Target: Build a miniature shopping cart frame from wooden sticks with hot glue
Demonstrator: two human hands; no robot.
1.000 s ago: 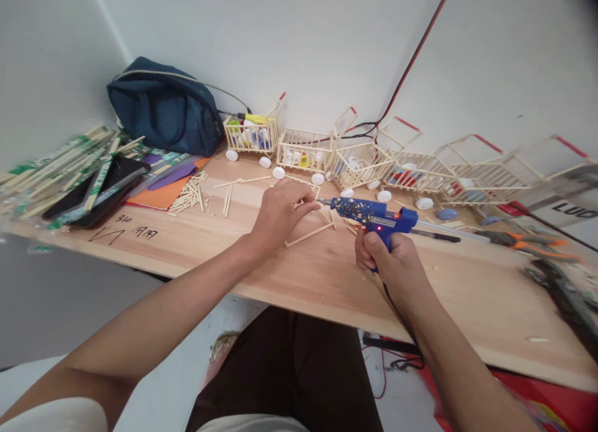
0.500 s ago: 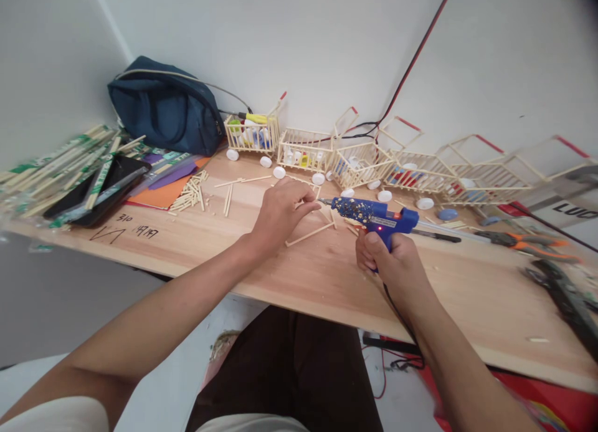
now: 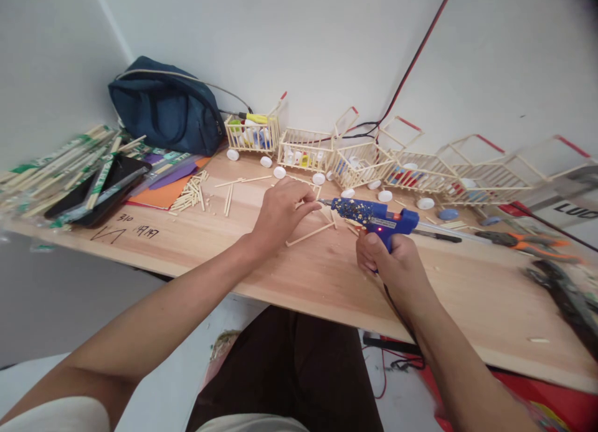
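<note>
My right hand [image 3: 395,260] is wrapped around the handle of a blue glue gun [image 3: 374,216], whose small red light is lit. Its nozzle points left, close to the fingertips of my left hand [image 3: 283,211]. Thumb and index finger of that hand are pinched together; whatever they hold is too small to make out. Under and beside my left hand lies a frame of thin wooden sticks [image 3: 311,234] on the wooden table [image 3: 299,288]. A clear glue stick [image 3: 448,230] juts from the back of the gun.
Several small stick carts [image 3: 306,148] with white wheels line the wall. A blue bag [image 3: 166,108], wrapped chopsticks [image 3: 60,164] and a pile of cut sticks [image 3: 189,194] are at left. Orange-handled pliers [image 3: 527,242] and a black tool [image 3: 565,301] lie at right.
</note>
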